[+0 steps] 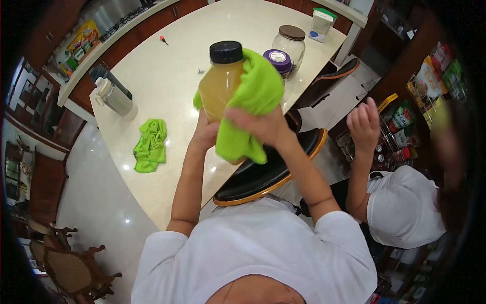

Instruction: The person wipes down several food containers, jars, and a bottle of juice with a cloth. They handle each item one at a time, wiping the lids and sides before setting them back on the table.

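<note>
A large clear bottle (216,91) of yellowish liquid, with a black cap, is held up over the near part of the table. My left hand (204,133) grips its lower left side. A bright green cloth (262,83) drapes over the bottle's right side and hangs below it. My right hand (260,123) presses the cloth against the bottle, its fingers partly blurred. The bottle's base is mostly hidden by the cloth and hands. A second green cloth (151,144) lies crumpled on the table to the left.
On the cream table (174,76) stand a pale flask (114,96), a dark bottle (109,76), a glass jar (292,45), a purple-lidded container (277,61) and a green-lidded container (322,24). Black chairs (268,172) line the near right edge. Another person (405,205) stands at right by stocked shelves.
</note>
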Demonstrator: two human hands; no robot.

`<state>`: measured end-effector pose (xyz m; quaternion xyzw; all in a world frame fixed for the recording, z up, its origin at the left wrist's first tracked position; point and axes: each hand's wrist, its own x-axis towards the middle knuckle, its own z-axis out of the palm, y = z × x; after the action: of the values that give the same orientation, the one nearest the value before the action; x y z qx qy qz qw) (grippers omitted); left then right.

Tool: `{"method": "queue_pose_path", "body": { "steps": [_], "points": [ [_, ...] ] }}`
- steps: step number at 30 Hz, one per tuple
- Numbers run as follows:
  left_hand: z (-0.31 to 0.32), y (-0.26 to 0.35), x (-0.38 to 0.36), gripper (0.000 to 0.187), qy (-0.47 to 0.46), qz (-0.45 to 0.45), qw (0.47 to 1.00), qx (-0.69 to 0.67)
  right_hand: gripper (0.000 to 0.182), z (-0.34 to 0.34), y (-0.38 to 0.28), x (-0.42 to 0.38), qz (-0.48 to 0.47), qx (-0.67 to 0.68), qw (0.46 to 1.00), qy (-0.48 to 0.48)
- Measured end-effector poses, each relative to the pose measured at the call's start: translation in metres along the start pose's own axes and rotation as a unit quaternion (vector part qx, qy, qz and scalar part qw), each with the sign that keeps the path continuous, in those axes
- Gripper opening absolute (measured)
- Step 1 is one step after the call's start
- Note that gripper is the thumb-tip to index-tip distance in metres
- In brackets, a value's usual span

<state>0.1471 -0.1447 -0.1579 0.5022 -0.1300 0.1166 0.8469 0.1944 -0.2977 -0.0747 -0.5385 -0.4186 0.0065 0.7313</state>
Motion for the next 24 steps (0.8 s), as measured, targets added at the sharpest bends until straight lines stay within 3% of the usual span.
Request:
{"method": "queue_pose_path", "body": {
  "steps": [1,2,4,5,7,8,11,12,13,14,15,16,17,19,21,23,24],
  "points": [
    [0.000,-0.003,0.007,0.076,0.001,0.001,1.000,-0.002,0.056,0.006,0.006,-0.007,-0.058,-0.104,0.992,0.043],
    [0.011,0.001,0.013,0.074,0.039,0.014,0.997,0.063,0.059,0.010,0.001,-0.003,-0.105,-0.090,0.983,0.120],
    [0.037,0.005,0.017,0.072,0.100,0.059,0.979,0.166,0.057,-0.005,-0.007,0.014,-0.034,-0.077,0.993,0.078],
    [0.040,0.003,0.020,0.072,0.098,0.056,0.980,0.166,0.056,-0.014,-0.013,0.030,0.026,-0.064,0.997,0.032],
    [0.045,0.001,0.023,0.074,0.062,0.154,0.926,0.340,0.045,-0.024,-0.034,0.052,0.045,-0.035,0.997,0.048],
    [0.049,0.002,0.021,0.076,0.054,0.094,0.948,0.299,0.040,-0.029,-0.038,0.061,0.035,-0.018,0.998,0.046],
    [0.047,-0.007,0.014,0.077,0.049,0.031,0.970,0.238,0.027,-0.038,-0.032,0.066,0.011,-0.025,0.998,0.049],
    [0.039,-0.011,0.013,0.077,0.014,-0.009,0.980,0.197,0.027,-0.038,-0.030,0.063,-0.150,-0.200,0.968,0.003],
    [0.037,-0.018,0.013,0.077,0.012,-0.008,0.981,0.195,0.030,-0.038,-0.028,0.058,-0.302,-0.363,0.881,-0.044],
    [0.038,-0.024,0.012,0.077,0.060,0.008,0.978,0.199,0.033,-0.027,-0.030,0.046,-0.334,-0.400,0.852,-0.057],
    [0.037,-0.033,0.009,0.077,0.104,0.020,0.973,0.204,0.034,-0.018,-0.028,0.029,-0.328,-0.442,0.832,-0.072],
    [0.006,-0.059,-0.001,0.072,0.066,0.118,0.904,0.405,0.035,-0.011,-0.022,0.010,-0.320,-0.486,0.809,-0.082],
    [-0.003,-0.052,-0.007,0.072,0.049,0.117,0.907,0.401,0.034,-0.007,-0.003,-0.013,-0.324,-0.478,0.812,-0.083],
    [-0.021,-0.042,-0.009,0.068,0.101,0.042,0.968,0.225,0.028,-0.008,0.035,-0.060,-0.304,-0.450,0.834,-0.095],
    [-0.025,-0.046,-0.001,0.067,0.155,-0.048,0.986,0.043,0.036,-0.018,0.069,-0.104,-0.225,-0.505,0.820,-0.147],
    [0.005,-0.036,0.007,0.081,0.243,0.020,0.967,0.067,0.047,-0.014,0.057,-0.107,-0.062,-0.390,0.915,-0.078],
    [0.021,-0.027,0.009,0.082,0.244,0.024,0.969,0.027,0.047,-0.005,0.058,-0.103,-0.057,-0.387,0.917,-0.074]
  ]
}}
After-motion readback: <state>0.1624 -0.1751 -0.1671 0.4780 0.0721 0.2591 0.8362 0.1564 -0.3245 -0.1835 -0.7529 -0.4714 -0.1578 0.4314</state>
